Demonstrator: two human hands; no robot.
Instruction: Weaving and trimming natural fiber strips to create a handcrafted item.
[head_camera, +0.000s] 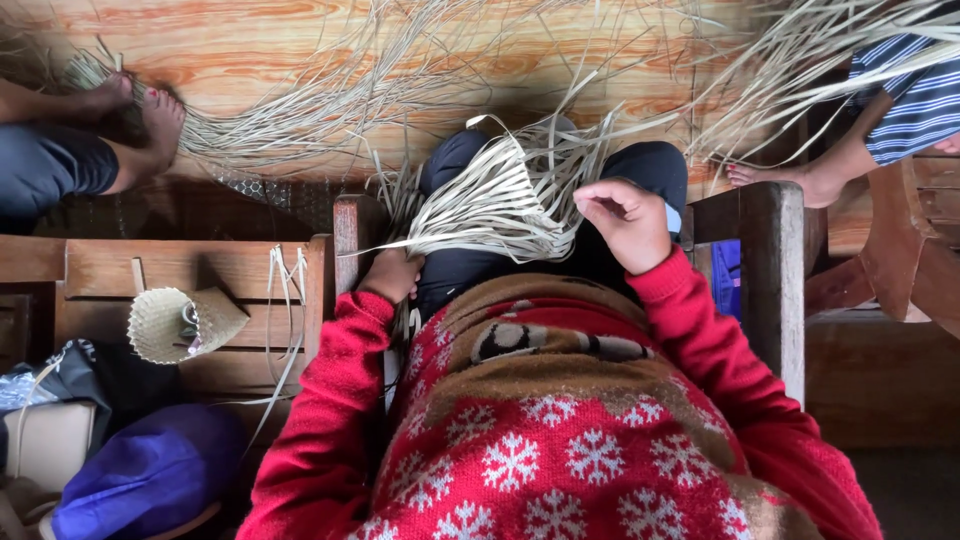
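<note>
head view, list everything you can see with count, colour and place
woven strip piece: one, pale straw, on the lap
loose strips: many, pale, spread on the floor
small woven basket: one, straw, on the wooden bench at left
wooden bench: one, brown, left
purple bag: one, lower left
other people's feet: upper left and upper right
wooden floor: orange-brown, top
left hand: by the chair arm, at the strips' left end
right hand: pinching strips above the lap
</note>
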